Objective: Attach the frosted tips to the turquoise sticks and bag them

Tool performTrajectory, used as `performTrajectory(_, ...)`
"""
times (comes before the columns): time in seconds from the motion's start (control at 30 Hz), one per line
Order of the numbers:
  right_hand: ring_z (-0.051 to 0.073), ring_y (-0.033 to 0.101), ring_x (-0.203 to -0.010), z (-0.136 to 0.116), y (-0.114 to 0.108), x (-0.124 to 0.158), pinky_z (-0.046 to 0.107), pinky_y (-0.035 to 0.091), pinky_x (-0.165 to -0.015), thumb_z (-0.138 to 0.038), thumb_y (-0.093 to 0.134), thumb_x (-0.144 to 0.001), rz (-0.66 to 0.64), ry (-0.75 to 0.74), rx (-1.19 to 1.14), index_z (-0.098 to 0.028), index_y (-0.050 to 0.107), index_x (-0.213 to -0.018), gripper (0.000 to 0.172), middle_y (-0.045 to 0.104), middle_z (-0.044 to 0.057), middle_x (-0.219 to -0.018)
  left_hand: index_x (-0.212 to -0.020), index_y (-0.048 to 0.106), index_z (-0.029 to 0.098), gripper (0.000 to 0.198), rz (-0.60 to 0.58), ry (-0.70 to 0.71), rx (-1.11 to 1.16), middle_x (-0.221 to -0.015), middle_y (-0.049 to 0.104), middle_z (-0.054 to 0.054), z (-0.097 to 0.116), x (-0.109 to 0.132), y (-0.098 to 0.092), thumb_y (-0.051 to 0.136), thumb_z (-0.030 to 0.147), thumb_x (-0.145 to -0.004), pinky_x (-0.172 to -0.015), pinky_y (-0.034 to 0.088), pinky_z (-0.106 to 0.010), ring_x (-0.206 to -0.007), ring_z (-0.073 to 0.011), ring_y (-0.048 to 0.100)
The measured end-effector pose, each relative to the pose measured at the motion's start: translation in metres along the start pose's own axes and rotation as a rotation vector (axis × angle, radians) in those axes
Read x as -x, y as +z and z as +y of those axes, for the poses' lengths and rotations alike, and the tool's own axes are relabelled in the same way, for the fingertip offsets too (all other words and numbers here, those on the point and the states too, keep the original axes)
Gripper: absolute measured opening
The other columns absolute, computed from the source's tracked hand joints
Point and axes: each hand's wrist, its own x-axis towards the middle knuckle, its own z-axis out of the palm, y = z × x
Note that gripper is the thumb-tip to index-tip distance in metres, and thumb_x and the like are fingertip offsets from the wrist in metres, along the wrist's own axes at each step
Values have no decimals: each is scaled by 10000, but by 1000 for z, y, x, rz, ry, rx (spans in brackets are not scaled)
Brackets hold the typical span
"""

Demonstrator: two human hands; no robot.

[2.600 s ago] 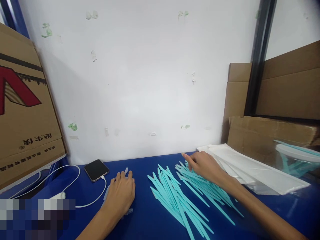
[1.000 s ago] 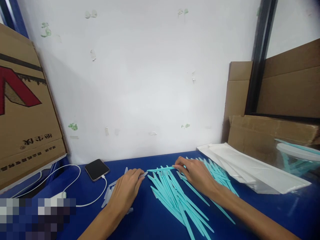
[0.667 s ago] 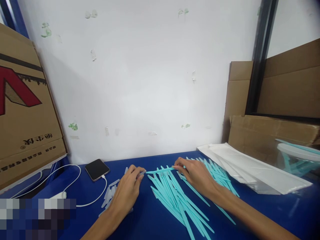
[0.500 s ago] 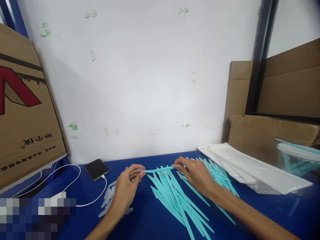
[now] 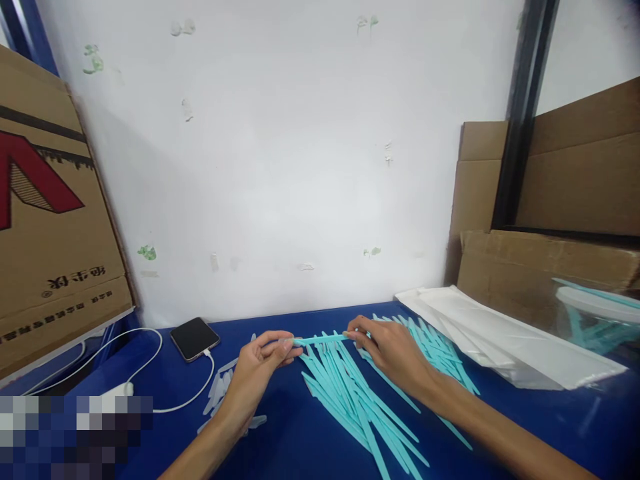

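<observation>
A slim turquoise plastic stick [image 5: 324, 340] is held level between both hands, above the far ends of a fanned pile of similar sticks [image 5: 357, 407]. My left hand [image 5: 260, 367] is closed, its thumb and fingers pinching the stick's left end. The fingers hide that tip, so I cannot tell whether a cover is on it. My right hand [image 5: 393, 350] pinches the right end between thumb and fingers. Beside and behind my left wrist lie several small translucent plastic pieces [image 5: 216, 393], partly hidden by the arm. More turquoise sticks [image 5: 443, 350] lie beyond my right hand.
A phone [image 5: 194, 339] with a white cable [image 5: 210, 380] lies on the blue table [image 5: 285, 440] at left. White plastic bags [image 5: 480, 327] are at right, near a clear tub [image 5: 595, 327] holding turquoise sticks. Cardboard boxes [image 5: 55, 220] flank the white wall [image 5: 300, 167].
My left hand has shifted slightly right, and its fingers have closed over the stick's left end. The translucent piece seen at those fingertips is now hidden. My right hand has barely moved.
</observation>
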Motion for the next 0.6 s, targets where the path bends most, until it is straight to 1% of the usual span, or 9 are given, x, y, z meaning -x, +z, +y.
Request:
performTrajectory(0.07,148,629,-630,-1,1,0,258,413,-604,-373,399,-1039,-15,0,-38,-222,633,-1033,279,684,-14,-729,-1039,629,153,446,-45,-4,-25,-969,789,-121,0,0,-1,740,501,-782,-909,545,-351,-998,-268,736)
performTrajectory(0.17,146,634,-641,-6,2,1,255,422,-618,-385,388,-1041,-42,-9,-78,-227,646,-1047,303,690,-15,-734,-1054,642,154,445,-44,13,-109,-907,793,-109,3,1,-3,707,518,-806,-854,552,-350,-964,-273,742)
performTrajectory(0.23,154,655,-691,-11,1,3,256,429,-642,-403,377,-1042,-73,-39,-70,-238,664,-1070,332,721,0,-809,-1049,652,156,431,-62,39,-177,-876,792,-102,5,2,-1,680,522,-825,-847,546,-349,-948,-270,740)
performTrajectory(0.3,162,667,-708,-17,0,5,259,427,-652,-437,374,-1039,-121,-78,-36,-254,681,-1089,361,744,12,-871,-1022,667,172,383,-94,100,-283,-878,790,-91,6,3,2,650,512,-846,-859,538,-357,-926,-262,736)
performTrajectory(0.37,164,665,-672,-20,1,7,261,417,-641,-471,374,-1033,-160,-103,16,-262,696,-1085,387,754,17,-860,-1059,677,208,341,-83,198,-471,-975,782,-78,4,3,4,597,492,-887,-910,516,-381,-975,-258,715)
performTrajectory(0.43,160,651,-621,-18,1,6,261,403,-620,-464,369,-1036,-148,-90,75,-257,703,-1073,395,748,17,-795,-1168,663,248,338,-11,307,-744,-1127,748,-70,-1,0,1,531,453,-934,-991,466,-435,-1098,-269,662)
performTrajectory(0.5,159,647,-626,-11,-1,4,261,393,-606,-425,373,-1037,-78,-49,149,-241,705,-1037,380,737,21,-781,-1251,640,238,361,63,388,-1053,-1253,692,-91,-10,-3,-6,480,379,-959,-1068,382,-511,-1217,-296,583)
performTrajectory(0.53,162,646,-641,-7,-3,2,262,384,-593,-403,380,-1034,-30,-17,200,-230,704,-1004,368,729,25,-786,-1241,653,210,359,72,405,-1199,-1296,665,-113,-15,-4,-11,465,328,-959,-1072,367,-531,-1251,-316,551)
performTrajectory(0.6,176,645,-691,2,-8,-2,267,355,-561,-372,405,-1020,55,56,327,-208,697,-920,350,712,47,-823,-1210,679,181,363,120,364,-1411,-1362,618,-139,-24,-5,-17,420,257,-968,-1070,365,-529,-1304,-339,504)
